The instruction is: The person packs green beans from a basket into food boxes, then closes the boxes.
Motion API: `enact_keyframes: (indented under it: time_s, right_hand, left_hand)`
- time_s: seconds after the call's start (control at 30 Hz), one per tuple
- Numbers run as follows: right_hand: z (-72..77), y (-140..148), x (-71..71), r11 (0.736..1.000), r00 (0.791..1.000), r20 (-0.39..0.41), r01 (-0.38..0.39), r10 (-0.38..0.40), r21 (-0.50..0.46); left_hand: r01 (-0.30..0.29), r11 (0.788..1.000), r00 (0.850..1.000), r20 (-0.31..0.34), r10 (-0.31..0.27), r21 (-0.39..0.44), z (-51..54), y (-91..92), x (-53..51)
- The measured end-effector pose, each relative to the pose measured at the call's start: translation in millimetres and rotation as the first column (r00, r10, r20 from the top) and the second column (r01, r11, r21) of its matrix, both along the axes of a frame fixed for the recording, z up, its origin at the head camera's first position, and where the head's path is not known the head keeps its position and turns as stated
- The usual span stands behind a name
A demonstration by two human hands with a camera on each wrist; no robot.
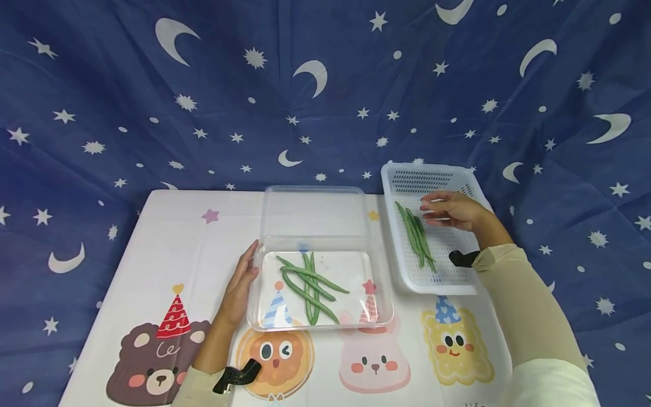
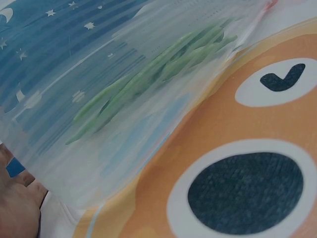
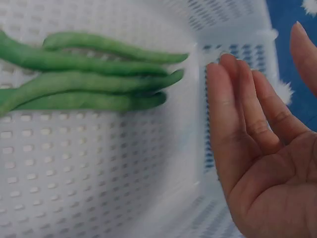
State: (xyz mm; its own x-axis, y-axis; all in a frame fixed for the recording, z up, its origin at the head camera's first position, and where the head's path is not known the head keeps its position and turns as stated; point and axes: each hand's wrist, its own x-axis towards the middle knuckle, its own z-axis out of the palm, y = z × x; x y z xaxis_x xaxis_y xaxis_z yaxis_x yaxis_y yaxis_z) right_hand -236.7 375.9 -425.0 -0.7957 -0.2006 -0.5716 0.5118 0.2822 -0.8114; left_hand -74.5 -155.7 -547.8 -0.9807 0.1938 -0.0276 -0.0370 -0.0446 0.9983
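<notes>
Blue backdrop [image 1: 335, 124] behind basket [image 1: 443, 243], patterned tablecloth [image 1: 198, 254] beneath

Beneath the fingers of the right hand [image 1: 452, 212], bare floor of the basket [image 1: 443, 240] leaves room, though green beans [image 1: 418, 237] lie just left of the fingertips and the perforated far wall [image 1: 422, 181] rises beyond. The clear container [image 1: 256, 308] blocks the left hand's [image 1: 240, 288] fingers rightward; above is open.

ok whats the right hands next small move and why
Perhaps lower the right hand to pinch the green beans in the basket: it hovers near them holding nothing, while the left hand touches the clear container, where other beans lie.
</notes>
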Motion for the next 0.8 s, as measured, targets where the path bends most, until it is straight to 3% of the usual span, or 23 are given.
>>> enact_keyframes:
  time_s: [0.3,0.6,0.8]
  right_hand:
    - [-33.8,11.1,-6.6,0.990,0.995,0.077,0.054,-0.064,0.130]
    - [-46.7,8.3,-8.1,0.986,0.983,0.174,0.023,-0.052,0.164]
    - [-52.0,2.7,-8.3,0.962,0.983,0.183,-0.042,-0.008,0.269]
  left_hand:
    - [0.008,1.000,1.000,0.001,-0.008,0.000,1.2,-0.6,1.2]
    - [0.000,1.000,1.000,-0.010,0.000,-0.005,1.1,-0.5,-0.6]
    - [0.012,1.000,1.000,-0.004,-0.012,0.023,0.1,0.0,0.8]
